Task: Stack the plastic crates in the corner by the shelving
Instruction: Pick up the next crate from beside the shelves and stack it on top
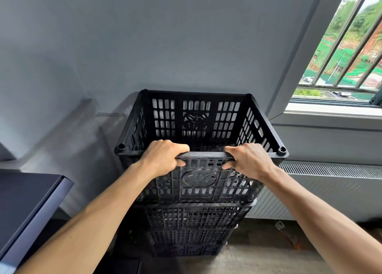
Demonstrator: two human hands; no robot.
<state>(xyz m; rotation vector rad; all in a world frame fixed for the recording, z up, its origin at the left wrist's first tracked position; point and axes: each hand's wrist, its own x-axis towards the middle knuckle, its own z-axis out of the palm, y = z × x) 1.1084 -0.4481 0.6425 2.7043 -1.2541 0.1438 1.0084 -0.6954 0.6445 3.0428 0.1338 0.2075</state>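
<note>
Head view, centre of frame: black top crate (196, 116), upright, seated on the lower crates (196, 218), which are stacked on the floor (258, 257) against the grey wall (144, 46).

- Left hand (163, 158): fingers curled over the near rim, thumb beneath, clamped on the top crate.
- Right hand (250, 160): same grip, with a stretch of bare rim between the two.
- Forearms: both stretched forward from the lower corners.
- Upper right: barred window (351, 46).
- Right: radiator (330, 170).
- Lower left: dark cabinet (26, 201).

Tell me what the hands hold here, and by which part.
The top black crate, gripped along its near rim by the left hand and right hand.
</note>
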